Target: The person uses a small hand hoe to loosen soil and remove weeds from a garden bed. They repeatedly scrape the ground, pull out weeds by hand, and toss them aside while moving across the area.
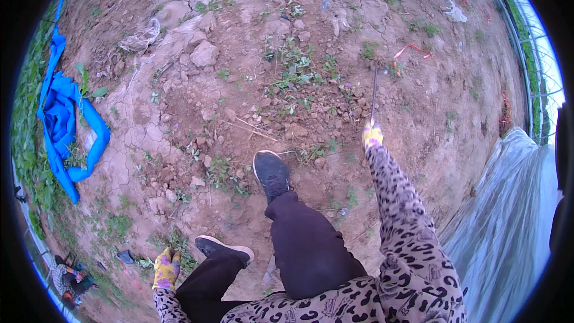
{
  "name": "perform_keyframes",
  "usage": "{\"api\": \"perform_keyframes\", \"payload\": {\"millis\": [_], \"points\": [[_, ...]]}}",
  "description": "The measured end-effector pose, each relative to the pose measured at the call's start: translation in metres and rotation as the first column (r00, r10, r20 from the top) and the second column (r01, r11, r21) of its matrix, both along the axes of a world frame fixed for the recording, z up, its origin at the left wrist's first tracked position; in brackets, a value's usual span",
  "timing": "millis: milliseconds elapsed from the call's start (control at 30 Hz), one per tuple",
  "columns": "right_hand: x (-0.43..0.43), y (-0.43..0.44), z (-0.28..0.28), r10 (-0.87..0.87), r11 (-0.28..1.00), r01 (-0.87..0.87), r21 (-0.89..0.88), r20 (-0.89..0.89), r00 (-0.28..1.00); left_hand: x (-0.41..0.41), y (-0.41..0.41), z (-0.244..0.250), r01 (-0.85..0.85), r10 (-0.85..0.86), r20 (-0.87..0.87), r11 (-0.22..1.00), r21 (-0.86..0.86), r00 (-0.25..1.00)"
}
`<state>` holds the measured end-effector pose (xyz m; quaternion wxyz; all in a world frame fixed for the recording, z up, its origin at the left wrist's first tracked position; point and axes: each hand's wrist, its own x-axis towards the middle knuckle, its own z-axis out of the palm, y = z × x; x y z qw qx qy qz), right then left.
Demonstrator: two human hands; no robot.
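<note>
My right hand [372, 136], in a yellow and purple patterned glove, grips a thin long-shafted hand tool [375, 92]. The far end of its shaft meets the soil by a small weed tuft [370, 50]; the shape of its head is not clear. Low on the left, my left hand [166, 270] wears a matching glove, close to green weeds [181, 244] beside my shoe. Whether anything is in its fingers I cannot make out. Between the hands lie broken clods and loose weeds [296, 69].
A flattened blue hose [96, 143] lies coiled at left. Clear plastic sheeting [497, 220] hangs at right, below a metal frame [529, 63]. A large clod [204, 54] and red string [410, 48] lie ahead. Another person [69, 278] is at far lower left.
</note>
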<state>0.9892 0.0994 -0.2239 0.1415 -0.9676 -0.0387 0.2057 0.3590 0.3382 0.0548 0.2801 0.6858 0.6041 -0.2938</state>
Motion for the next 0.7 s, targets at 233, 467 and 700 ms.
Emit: {"api": "perform_keyframes", "payload": {"millis": [233, 467, 700], "points": [[-0.004, -0.017, 0.046, -0.276, 0.945, 0.257, 0.203, 0.073, 0.958, -0.005, 0.001, 0.0, -0.05, 0.051, 0.019, 0.999, -0.021, 0.999], [0.139, -0.026, -0.009, -0.504, 0.815, 0.521, 0.252, -0.134, 0.853, -0.01, -0.003, -0.015, -0.041, 0.043, 0.071, 0.998, -0.04, 0.997], [-0.011, -0.012, -0.015, -0.302, 0.951, 0.302, 0.061, -0.005, 0.953, -0.013, -0.005, -0.007, -0.035, 0.036, 0.011, 0.999, -0.017, 0.999]]}}
